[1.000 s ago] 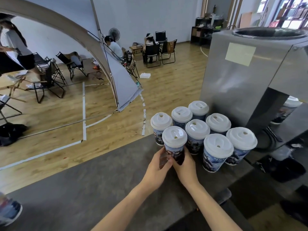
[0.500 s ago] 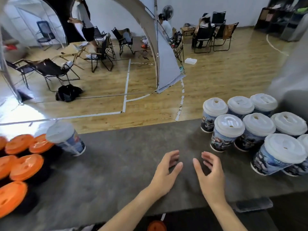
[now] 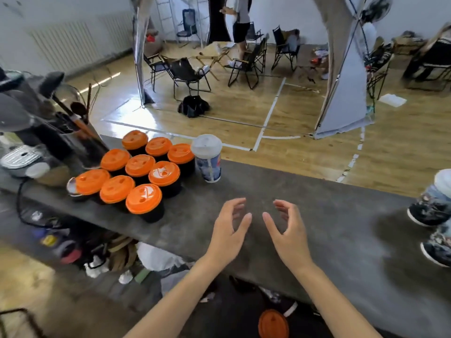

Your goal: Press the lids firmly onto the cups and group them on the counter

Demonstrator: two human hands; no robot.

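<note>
hands | left hand (image 3: 229, 230) and right hand (image 3: 290, 232) half-open, cupped toward each other, holding nothing; I read that as shaping for a two-handed grab | target | stray white-lidded cup (image 3: 208, 159) far left on the counter (image 3: 317, 215), just beside the orange-lidded cups (image 3: 140, 167) | printed cups (image 3: 432, 208) at right edge

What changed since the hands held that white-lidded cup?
Both hands let go of it in the group and moved left; left hand and right hand now hover empty over the counter. The grouped cups, lone white-lidded cup and orange-lidded cups stayed put.

left hand (image 3: 228, 234), right hand (image 3: 289, 236), facing (loosely cupped, empty)
</note>
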